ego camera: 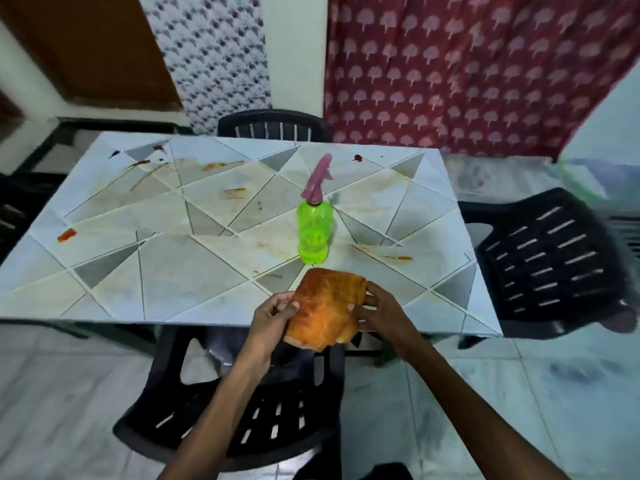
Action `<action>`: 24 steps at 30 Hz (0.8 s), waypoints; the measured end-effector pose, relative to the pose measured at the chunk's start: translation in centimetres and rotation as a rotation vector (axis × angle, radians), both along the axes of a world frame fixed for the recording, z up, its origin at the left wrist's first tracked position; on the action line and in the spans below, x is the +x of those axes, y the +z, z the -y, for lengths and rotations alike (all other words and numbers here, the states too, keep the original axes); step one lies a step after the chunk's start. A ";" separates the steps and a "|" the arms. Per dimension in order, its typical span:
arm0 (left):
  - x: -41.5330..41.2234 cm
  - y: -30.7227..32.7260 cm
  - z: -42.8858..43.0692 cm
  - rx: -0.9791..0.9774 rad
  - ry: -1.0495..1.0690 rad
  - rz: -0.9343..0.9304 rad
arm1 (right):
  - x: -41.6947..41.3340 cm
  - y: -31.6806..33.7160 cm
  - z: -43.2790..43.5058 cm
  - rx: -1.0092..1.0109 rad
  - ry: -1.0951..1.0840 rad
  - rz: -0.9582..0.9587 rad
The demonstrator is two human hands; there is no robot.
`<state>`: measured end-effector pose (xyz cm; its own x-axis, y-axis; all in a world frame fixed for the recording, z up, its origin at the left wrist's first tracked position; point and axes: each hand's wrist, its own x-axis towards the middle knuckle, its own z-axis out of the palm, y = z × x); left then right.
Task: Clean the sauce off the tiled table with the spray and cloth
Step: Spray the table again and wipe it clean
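A: What are the fingers doing?
B: The left hand (pixel 273 317) and right hand (pixel 377 310) pinch opposite edges of the orange cloth (pixel 325 306).
A: And the spray bottle (pixel 313 233)?
B: Upright on the surface (pixel 173 271), just beyond the fingers. Sauce smears (pixel 67 234) lie farther out.

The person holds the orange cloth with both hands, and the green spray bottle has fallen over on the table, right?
Not quite. The head view shows the green spray bottle standing upright on the tiled table, not fallen over. The rest is right: the left hand and the right hand both hold the orange cloth.
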<state>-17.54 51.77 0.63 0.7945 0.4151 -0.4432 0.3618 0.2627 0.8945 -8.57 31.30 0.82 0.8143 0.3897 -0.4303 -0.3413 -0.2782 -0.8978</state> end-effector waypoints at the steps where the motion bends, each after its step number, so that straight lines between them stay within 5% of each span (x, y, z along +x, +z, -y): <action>1: 0.2 -0.1 0.2 -0.003 0.013 -0.019 | 0.4 -0.3 0.0 -0.012 0.018 0.014; 15: 2.1 -3.1 -2.3 0.150 0.490 -0.098 | 7.5 -2.7 -8.1 0.082 0.465 -0.213; 24: 4.2 -3.7 -15.1 0.252 0.650 -0.192 | 8.7 -4.8 -23.1 0.058 0.255 -0.332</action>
<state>-13.29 66.89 -3.08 0.2703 0.8852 -0.3786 0.3593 0.2721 0.8927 0.14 54.36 -4.00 0.5095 0.5919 -0.6245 -0.5415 -0.3435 -0.7673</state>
